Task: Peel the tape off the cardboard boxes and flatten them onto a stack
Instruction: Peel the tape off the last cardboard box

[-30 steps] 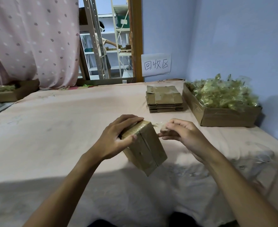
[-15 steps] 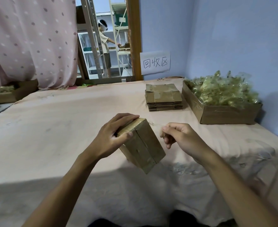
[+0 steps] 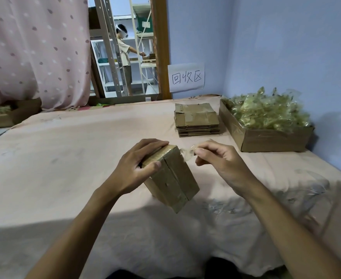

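Frame centre: left hand (image 3: 137, 170) grips small brown cardboard box (image 3: 173, 178), fingers curled over top; right hand (image 3: 217, 158) pinches clear tape strip (image 3: 186, 153) peeling off its upper-right corner.

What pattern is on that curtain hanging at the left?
The curtain is pale pink with small scattered spots, some darker and some white. It shows best in the head view.
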